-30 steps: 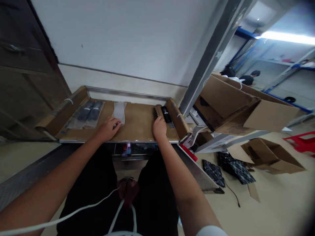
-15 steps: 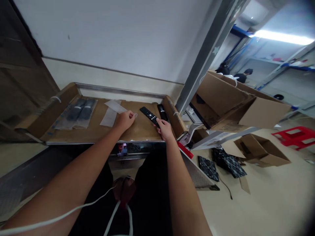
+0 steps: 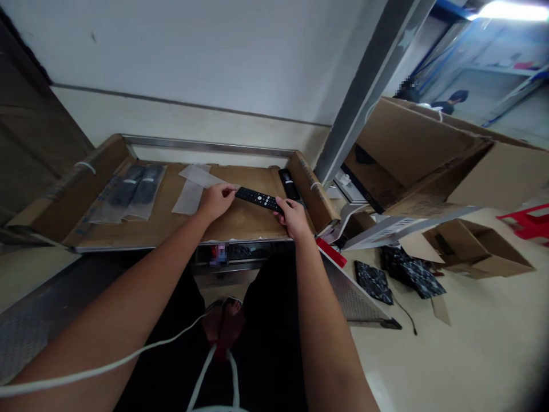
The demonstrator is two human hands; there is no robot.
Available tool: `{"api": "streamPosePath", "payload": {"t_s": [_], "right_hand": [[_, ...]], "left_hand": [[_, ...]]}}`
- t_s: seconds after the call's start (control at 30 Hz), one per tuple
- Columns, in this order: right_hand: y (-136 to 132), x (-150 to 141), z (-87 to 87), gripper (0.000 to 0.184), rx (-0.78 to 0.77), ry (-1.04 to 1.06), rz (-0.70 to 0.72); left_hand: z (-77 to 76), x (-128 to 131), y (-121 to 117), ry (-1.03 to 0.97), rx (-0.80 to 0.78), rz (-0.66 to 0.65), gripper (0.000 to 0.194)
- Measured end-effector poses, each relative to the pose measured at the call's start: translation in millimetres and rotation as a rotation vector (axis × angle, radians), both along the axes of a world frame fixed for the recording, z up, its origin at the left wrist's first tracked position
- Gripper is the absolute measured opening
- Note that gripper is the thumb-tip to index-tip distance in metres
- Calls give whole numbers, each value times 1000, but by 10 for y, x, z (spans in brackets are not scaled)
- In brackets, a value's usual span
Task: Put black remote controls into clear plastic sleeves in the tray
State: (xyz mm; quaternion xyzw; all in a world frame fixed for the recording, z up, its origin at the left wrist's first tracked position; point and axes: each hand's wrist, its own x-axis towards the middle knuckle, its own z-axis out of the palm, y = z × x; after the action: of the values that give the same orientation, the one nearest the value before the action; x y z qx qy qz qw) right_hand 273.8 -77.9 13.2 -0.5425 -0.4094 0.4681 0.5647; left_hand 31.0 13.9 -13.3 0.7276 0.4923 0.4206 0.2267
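Note:
My right hand (image 3: 294,217) grips the near end of a black remote control (image 3: 257,198), its buttons facing up. The remote's other end reaches the fingertips of my left hand (image 3: 218,200). Those left fingers are pinched on the end of a translucent plastic bag (image 3: 199,174), which stretches out behind the hand to the left. Beneath it, a second flat translucent bag (image 3: 187,197) lies on the cardboard-lined tray (image 3: 244,226). Whether the remote's tip is inside the bag's mouth is too small to tell.
Two bagged dark remotes (image 3: 139,186) lie at the tray's left. Another black remote (image 3: 289,184) rests by the right cardboard wall. A large open carton (image 3: 424,154) stands to the right, with another carton (image 3: 478,249) on the floor. A white cable (image 3: 141,357) crosses my left forearm.
My right hand has picked the remote up from the tray's right side and swung it leftward to the left hand. The left hand has lifted a bag's end and moved right.

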Motion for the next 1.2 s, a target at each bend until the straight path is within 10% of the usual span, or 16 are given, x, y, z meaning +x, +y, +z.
{"api": "streamPosePath", "payload": {"t_s": [1.2], "right_hand": [[2,-101,-37,45,129,-406,131]], "left_hand": [[64,18,-109,-27,89,-23,26]]}}
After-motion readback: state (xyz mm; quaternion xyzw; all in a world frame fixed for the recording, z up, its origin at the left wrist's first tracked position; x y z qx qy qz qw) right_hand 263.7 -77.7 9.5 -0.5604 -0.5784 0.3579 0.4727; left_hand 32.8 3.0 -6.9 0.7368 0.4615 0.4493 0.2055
